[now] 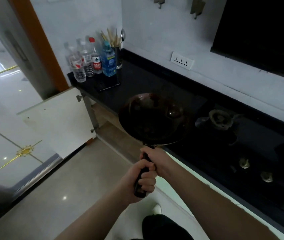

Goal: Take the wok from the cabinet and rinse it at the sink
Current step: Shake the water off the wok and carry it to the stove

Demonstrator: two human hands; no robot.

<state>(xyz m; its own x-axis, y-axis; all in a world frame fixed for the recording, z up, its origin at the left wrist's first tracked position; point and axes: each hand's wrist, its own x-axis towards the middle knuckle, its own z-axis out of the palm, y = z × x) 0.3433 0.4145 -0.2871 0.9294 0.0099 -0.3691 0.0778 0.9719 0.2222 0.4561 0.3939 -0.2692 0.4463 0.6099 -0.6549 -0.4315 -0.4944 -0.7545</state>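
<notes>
The wok (153, 118) is up in the air over the front edge of the black worktop (137, 80), just left of the gas burner (220, 119). Both hands have its dark handle: the left hand (140, 181) wraps the lower end in a closed grip, the right hand (155, 157) curls round nearer the bowl. The white cabinet door (54, 118) stands open at left. Bottles (92, 59) cluster in the far corner.

Bottle labels (97, 64) blurred, unreadable
</notes>
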